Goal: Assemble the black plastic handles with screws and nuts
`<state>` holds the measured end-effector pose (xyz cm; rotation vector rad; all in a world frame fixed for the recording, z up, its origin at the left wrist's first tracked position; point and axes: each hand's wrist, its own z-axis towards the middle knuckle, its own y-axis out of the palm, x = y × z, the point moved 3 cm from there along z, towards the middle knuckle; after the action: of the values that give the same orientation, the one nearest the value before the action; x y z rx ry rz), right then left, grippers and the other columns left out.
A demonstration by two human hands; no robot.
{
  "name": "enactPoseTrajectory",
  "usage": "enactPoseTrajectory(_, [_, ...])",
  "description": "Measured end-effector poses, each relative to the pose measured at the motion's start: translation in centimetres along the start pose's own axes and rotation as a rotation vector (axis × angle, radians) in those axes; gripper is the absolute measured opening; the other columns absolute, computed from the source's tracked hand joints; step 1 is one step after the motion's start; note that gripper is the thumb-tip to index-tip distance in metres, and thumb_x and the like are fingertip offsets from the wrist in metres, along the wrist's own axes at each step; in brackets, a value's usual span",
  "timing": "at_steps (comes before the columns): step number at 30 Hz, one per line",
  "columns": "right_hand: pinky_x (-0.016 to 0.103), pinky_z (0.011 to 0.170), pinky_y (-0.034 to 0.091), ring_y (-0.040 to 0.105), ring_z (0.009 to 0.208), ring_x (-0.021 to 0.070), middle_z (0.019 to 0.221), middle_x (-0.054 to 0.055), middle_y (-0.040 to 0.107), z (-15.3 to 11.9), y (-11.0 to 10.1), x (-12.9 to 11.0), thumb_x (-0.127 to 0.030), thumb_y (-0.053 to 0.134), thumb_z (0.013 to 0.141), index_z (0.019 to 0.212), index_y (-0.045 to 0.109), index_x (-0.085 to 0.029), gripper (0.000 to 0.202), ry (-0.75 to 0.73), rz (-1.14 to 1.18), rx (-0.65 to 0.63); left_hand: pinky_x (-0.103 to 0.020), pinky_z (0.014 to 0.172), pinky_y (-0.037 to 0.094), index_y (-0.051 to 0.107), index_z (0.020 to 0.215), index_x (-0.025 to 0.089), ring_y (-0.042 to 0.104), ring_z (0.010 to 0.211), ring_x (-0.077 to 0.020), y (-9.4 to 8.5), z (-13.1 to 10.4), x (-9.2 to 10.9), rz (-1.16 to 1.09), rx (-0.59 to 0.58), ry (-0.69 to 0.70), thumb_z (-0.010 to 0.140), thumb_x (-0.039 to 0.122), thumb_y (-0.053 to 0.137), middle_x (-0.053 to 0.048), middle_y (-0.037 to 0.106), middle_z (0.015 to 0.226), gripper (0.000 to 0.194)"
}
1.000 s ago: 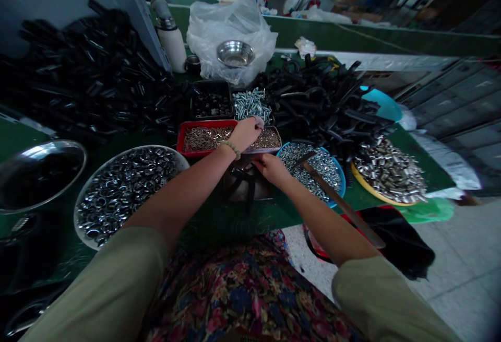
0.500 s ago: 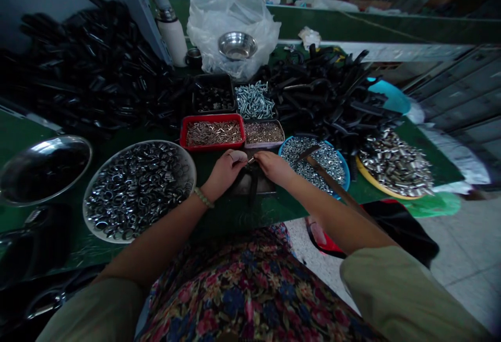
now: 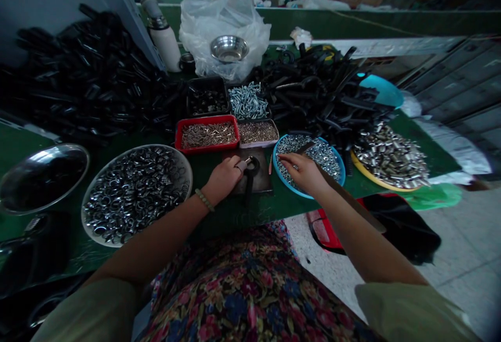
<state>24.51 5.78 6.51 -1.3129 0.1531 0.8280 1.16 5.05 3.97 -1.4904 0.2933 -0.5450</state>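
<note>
My left hand (image 3: 228,176) is closed, with a small shiny metal piece at its fingertips, beside the ring-shaped end of a black part (image 3: 249,181). That part lies on a dark metal plate (image 3: 264,175) in front of me. Over the left side of a blue-rimmed tray (image 3: 342,174) of small metal nuts hovers my right hand (image 3: 303,171), its fingers bent; whether anything is between them is too small to tell. A hammer-like tool with a long handle (image 3: 352,203) lies across the tray, partly under my right hand and forearm.
Behind the plate stand a red tray (image 3: 178,138) of rivets, a pale tray (image 3: 256,145) of small pieces and a box of screws (image 3: 248,102). A large tray of metal rings (image 3: 188,175) sits left. Black parts (image 3: 313,89) are heaped behind; a yellow-rimmed tray (image 3: 362,169) is right.
My right hand has moved right, away from my left hand, to the blue-rimmed tray. My left hand stays near the black part, whose ring end now shows. The view has shifted slightly.
</note>
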Motion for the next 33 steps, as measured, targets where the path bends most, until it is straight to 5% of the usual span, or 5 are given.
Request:
enactPoseTrajectory(6, [0.043,0.089,0.05,0.064,0.099,0.0263,0.104,0.015,0.069,-2.9,-2.6,3.8,-0.026,0.045,0.093,0.11,0.065,-0.013,0.029,0.084,-0.385,0.045,-0.028,0.074,0.044,0.059,0.101,0.019,0.052,0.091,-0.0185,-0.3,-0.1,0.6,0.086,-0.066,0.02,0.095,0.023,0.042,-0.006,0.056,0.105,0.019])
enactPoseTrajectory(12, [0.044,0.081,0.05,0.063,0.097,0.032,0.098,0.019,0.067,-4.6,-3.6,7.0,-0.027,0.049,0.09,0.108,0.062,-0.009,0.029,0.358,-0.714,-0.184,-0.031,0.081,0.047,0.059,0.11,0.019,0.054,0.094,-0.0201,-0.1,-1.4,0.5,0.022,-0.038,0.014,0.095,0.031,0.043,-0.008,0.056,0.112,0.025])
enactPoseTrajectory(24, [0.037,0.084,0.053,0.066,0.103,0.0257,0.124,0.012,0.064,-0.8,1.3,-4.8,-0.026,0.035,0.096,0.137,0.04,-0.021,0.042,0.197,-0.024,-0.106,-0.034,0.079,0.049,0.047,0.131,0.019,0.058,0.089,-0.0212,1.0,-2.5,0.9,-0.071,-0.064,-0.041,0.094,0.028,0.044,-0.009,0.056,0.11,0.038])
enactPoseTrajectory(30, [0.039,0.081,0.054,0.07,0.094,0.027,0.118,0.012,0.068,0.7,2.0,-5.8,-0.026,0.035,0.096,0.137,0.043,-0.02,0.043,0.215,-0.041,-0.242,-0.032,0.079,0.049,0.046,0.132,0.018,0.059,0.092,-0.0208,1.0,-2.5,0.9,-0.084,-0.055,-0.034,0.094,0.027,0.045,-0.009,0.057,0.112,0.04])
enactPoseTrajectory(33, [0.037,0.084,0.053,0.067,0.102,0.0255,0.125,0.011,0.064,0.8,1.6,-6.2,-0.028,0.033,0.097,0.142,0.037,-0.022,0.045,0.221,-0.038,-0.132,-0.031,0.08,0.049,0.046,0.132,0.018,0.059,0.093,-0.0204,0.9,-2.5,0.9,-0.075,-0.054,-0.033,0.093,0.026,0.046,-0.009,0.058,0.114,0.04])
